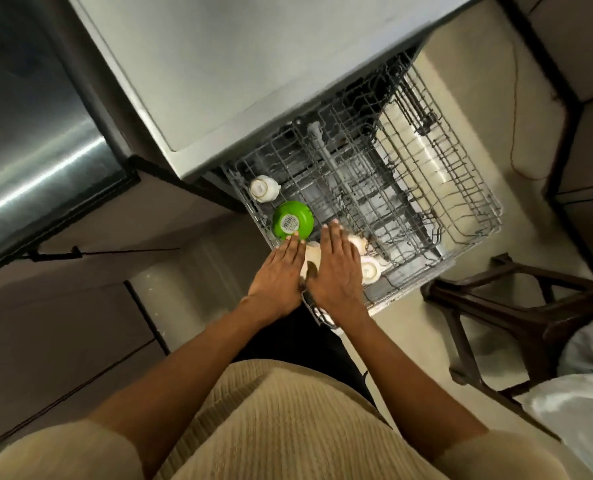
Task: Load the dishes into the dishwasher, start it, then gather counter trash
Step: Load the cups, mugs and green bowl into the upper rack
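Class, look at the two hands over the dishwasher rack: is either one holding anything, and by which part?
Nothing is gripped. The left hand lies flat, fingertips touching the green bowl; the right hand lies flat over a white dish in the rack.

Both hands, left (279,271) and right (336,268), lie flat over white cups (369,270) beside a green bowl (292,221) in the rack (461,188).
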Motion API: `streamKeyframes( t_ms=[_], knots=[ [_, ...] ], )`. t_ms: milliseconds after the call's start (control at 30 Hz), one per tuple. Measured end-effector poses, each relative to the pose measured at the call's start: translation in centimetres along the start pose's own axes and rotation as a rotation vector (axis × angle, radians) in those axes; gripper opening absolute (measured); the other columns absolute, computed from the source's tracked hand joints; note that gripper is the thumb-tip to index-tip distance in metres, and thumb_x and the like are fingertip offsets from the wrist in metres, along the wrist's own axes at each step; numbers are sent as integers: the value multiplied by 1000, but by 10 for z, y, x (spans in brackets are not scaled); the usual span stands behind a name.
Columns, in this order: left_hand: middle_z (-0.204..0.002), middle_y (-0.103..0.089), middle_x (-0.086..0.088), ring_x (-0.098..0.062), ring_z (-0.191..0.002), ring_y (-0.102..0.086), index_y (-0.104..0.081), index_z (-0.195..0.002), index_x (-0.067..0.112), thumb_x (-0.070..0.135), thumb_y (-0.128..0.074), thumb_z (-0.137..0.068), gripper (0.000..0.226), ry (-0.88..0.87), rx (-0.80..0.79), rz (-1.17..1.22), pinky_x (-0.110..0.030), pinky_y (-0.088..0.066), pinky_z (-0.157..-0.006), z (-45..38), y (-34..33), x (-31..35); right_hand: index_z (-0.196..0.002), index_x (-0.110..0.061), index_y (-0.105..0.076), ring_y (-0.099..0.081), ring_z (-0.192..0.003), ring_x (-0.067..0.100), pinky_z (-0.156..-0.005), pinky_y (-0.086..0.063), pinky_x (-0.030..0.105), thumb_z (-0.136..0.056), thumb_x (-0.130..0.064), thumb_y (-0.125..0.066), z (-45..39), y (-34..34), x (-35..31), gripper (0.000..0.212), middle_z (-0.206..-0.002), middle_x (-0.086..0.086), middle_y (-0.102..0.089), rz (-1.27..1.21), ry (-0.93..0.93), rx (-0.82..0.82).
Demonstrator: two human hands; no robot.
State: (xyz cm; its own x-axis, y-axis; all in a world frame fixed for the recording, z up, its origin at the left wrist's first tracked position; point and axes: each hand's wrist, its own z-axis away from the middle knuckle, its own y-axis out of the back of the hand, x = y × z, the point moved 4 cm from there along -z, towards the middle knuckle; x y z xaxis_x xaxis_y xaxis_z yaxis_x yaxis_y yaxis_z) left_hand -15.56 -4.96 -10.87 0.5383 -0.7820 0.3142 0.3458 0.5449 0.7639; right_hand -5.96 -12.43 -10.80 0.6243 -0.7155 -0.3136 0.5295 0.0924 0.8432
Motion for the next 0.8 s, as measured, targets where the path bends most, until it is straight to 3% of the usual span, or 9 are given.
streamKeyframes(
  t_ms=[100,267,400,500,567,700,800],
  knots=[
    [-168,5,-11,-22,-155,6,-2,-160,7,29,-34,-100,71,34,164,4,-37,-3,-127,21,25,-17,-160,-11,-20,-13,-155,27,-124,-19,45,-90,-38,-58,13,16,-37,84,-169,11,-13,38,134,65],
    [-167,9,-10,-21,-154,11,1,-159,7,46,-4,-87,82,119,375,38,-38,-3,-127,73,60,-50,-160,-10,-22,-14,-156,25,-124,-19,46,-92,-32,-52,27,40,-96,77,-168,12,-17,40,354,153],
    [-167,8,-10,-20,-155,11,-1,-160,7,36,-34,-101,73,236,529,108,-41,-10,-126,113,72,-82,-160,-10,-21,-8,-157,22,-126,-15,43,-93,-31,-52,34,55,-151,77,-169,10,-11,52,541,188],
    [-168,10,-9,-17,-154,13,1,-160,9,33,-49,-102,80,286,623,165,-41,-9,-127,139,79,-104,-161,-12,-20,-3,-157,18,-127,-13,42,-97,-32,-50,38,64,-195,73,-170,7,-8,28,660,200],
    [-168,10,-10,-18,-154,12,1,-160,8,36,-50,-102,83,337,678,187,-41,-9,-127,156,83,-122,-161,-12,-20,-2,-157,17,-127,-11,41,-97,-31,-50,40,65,-227,73,-170,6,-7,29,731,201],
    [-168,1,-14,-21,-156,4,-5,-159,5,37,-33,-102,71,409,808,284,-43,-14,-126,189,103,-163,-161,-12,-20,-3,-157,17,-127,-11,41,-97,-30,-50,36,60,-290,73,-170,7,-8,45,844,188],
    [-167,-4,-16,-23,-156,0,-10,-159,3,30,-40,-101,71,464,890,338,-44,-15,-126,212,119,-204,-161,-11,-22,-5,-157,18,-127,-12,42,-96,-28,-53,31,49,-339,74,-170,7,-11,53,892,169]
  ],
)
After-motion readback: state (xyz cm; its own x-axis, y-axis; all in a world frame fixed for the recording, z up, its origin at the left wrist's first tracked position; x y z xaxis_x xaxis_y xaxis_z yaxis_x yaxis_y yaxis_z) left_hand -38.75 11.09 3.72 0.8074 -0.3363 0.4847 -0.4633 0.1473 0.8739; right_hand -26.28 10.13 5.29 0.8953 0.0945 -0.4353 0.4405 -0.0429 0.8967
